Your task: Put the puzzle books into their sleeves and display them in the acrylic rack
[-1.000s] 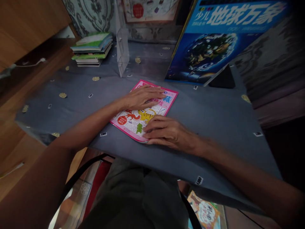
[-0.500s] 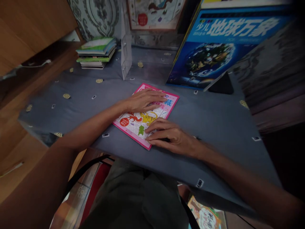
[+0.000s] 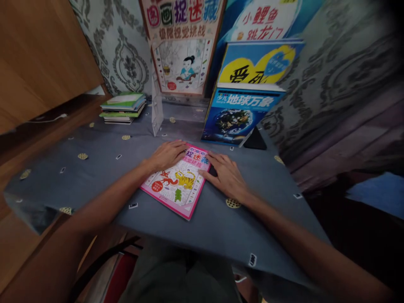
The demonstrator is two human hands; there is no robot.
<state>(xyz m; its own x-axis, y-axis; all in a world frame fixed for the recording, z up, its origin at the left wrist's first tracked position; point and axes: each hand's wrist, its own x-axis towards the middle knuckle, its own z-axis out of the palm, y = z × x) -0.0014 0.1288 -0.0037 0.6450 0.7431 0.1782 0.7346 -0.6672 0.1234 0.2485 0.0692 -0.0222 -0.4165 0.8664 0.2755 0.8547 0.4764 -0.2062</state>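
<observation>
A pink picture book [image 3: 176,191] with a fox and a yellow tiger on its cover lies at an angle on the table, near the front edge. My left hand [image 3: 168,154] rests over its upper left side, fingers stretched out flat and covering part of the title. At the upper right edge is my right hand [image 3: 225,172], thumb spread from the fingers. Its fingertips touch the corner and the thumb tip lies on the cover. A dark gap shows between that thumb and the fingers.
Behind stands a blue book with a globe [image 3: 233,120], with more books leaning behind it. A larger picture book [image 3: 183,63] stands upright beside a clear plastic stand [image 3: 157,109]. Stacked books [image 3: 123,107] lie at the back left of the patterned grey tablecloth [image 3: 104,143].
The view has tipped up, showing more of the standing books. My right hand has moved from the book's lower right edge up to its upper right corner. The left hand has shifted toward the upper left edge.
</observation>
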